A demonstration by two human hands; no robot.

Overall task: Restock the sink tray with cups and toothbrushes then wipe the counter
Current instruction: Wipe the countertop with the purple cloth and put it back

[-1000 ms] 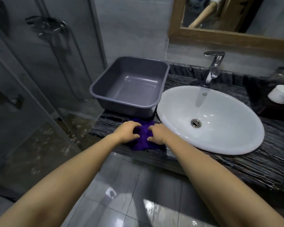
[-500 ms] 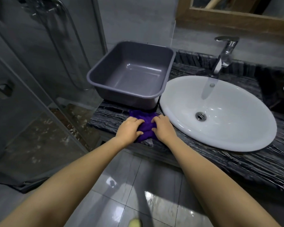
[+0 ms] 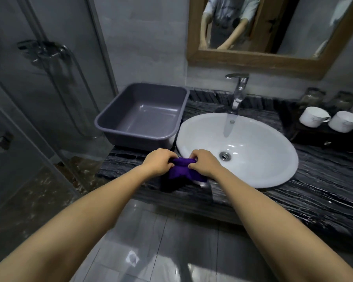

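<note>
Both hands bunch the purple cloth at the counter's front edge, ready for wiping.

At the left stands the grey basin (image 3: 143, 117), bare inside; before it the left hand (image 3: 159, 162) is closed on one end of the purple cloth (image 3: 180, 170), which a moment ago lay flatter under both palms and is now gathered up and lifted a little off the dark counter (image 3: 324, 180); the right hand (image 3: 204, 163) pinches the other end, just at the rim of the white sink (image 3: 263, 169); far right, two white cups (image 3: 332, 119) sit on a dark tray (image 3: 306, 137), so restocking looks at least partly done; I see no toothbrushes.
</note>
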